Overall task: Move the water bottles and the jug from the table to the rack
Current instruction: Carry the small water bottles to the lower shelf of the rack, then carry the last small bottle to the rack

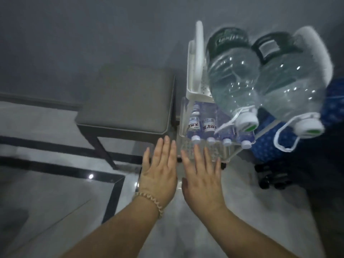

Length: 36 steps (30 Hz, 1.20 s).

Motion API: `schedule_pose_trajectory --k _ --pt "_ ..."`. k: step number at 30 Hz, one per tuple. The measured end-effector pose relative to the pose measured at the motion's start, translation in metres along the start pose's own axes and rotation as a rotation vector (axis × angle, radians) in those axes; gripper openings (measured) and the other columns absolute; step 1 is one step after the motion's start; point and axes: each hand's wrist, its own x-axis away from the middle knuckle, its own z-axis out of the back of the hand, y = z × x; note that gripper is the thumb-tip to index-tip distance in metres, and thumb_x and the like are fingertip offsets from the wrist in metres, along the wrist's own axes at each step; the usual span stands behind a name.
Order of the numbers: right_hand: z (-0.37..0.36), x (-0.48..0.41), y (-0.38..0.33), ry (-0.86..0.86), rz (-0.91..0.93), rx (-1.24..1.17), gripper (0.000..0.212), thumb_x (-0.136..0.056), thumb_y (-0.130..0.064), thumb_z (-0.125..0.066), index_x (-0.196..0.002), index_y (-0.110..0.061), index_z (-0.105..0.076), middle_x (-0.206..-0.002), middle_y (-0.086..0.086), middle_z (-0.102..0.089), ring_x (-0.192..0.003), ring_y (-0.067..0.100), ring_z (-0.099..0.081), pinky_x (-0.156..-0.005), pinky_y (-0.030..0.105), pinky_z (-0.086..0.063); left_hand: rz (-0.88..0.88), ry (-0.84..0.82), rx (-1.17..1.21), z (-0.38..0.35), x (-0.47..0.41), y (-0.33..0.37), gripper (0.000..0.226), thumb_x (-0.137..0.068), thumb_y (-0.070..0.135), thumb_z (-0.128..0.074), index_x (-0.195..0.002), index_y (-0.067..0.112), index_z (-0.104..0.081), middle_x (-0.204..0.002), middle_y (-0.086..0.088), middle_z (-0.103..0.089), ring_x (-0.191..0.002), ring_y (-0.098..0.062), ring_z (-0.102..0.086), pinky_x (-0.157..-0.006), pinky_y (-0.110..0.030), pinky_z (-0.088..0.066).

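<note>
Two big clear water jugs stand on the top tier of a white rolling rack (193, 71): one jug (232, 79) on the left, the other jug (290, 86) on the right, both with white caps and dark labels. On a lower tier stand several small water bottles (210, 127) with pale caps. My left hand (160, 172) and my right hand (201, 175) hover side by side in front of the rack, palms down, fingers spread, holding nothing.
A grey cushioned stool (128, 101) stands left of the rack. A blue patterned suitcase (331, 116) on wheels sits to the right. The floor (55, 192) is pale tile with dark border lines.
</note>
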Motion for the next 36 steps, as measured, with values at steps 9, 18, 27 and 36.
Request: schedule_pose_trajectory --k 9,18,27,36 --pt "0.285 -0.01 -0.115 -0.098 0.125 -0.014 0.091 -0.065 -0.023 -0.076 -0.144 -0.015 -0.031 -0.151 0.021 -0.027 -0.139 0.038 -0.021 -0.108 0.059 -0.019 0.119 -0.039 0.091 0.291 0.077 -0.102 0.093 -0.074 0.028 -0.062 -0.146 0.013 -0.006 -0.154 -0.011 -0.019 -0.141 -0.025 -0.01 -0.109 -0.046 0.004" --pt "0.444 0.003 -0.215 0.098 0.434 -0.05 0.091 -0.066 -0.024 -0.078 -0.144 -0.016 -0.032 -0.151 0.02 -0.027 -0.139 0.037 -0.023 -0.107 0.06 -0.021 0.362 0.19 0.033 0.451 0.176 -0.163 0.092 -0.082 0.03 -0.051 -0.141 0.023 0.018 -0.156 -0.007 0.009 -0.139 -0.022 0.016 -0.107 -0.045 0.015" --pt "0.5 0.124 -0.35 0.057 0.734 -0.19 0.091 -0.079 -0.036 -0.066 -0.148 -0.023 -0.009 -0.156 0.014 -0.012 -0.143 0.026 0.002 -0.113 0.053 -0.006 0.728 0.269 -0.097 0.531 0.378 -0.213 0.091 -0.083 0.034 -0.054 -0.141 0.024 0.016 -0.156 -0.006 0.007 -0.141 -0.025 0.012 -0.111 -0.05 0.007" --pt "0.533 0.255 -0.531 0.04 0.993 -0.338 0.091 -0.078 -0.045 -0.064 -0.148 -0.03 -0.008 -0.158 0.008 -0.008 -0.144 0.025 0.0 -0.112 0.048 0.001 0.973 0.289 -0.131 0.555 0.59 -0.309 0.085 -0.087 0.031 -0.051 -0.142 0.027 0.014 -0.156 -0.004 0.007 -0.14 -0.023 0.015 -0.101 -0.043 0.027"
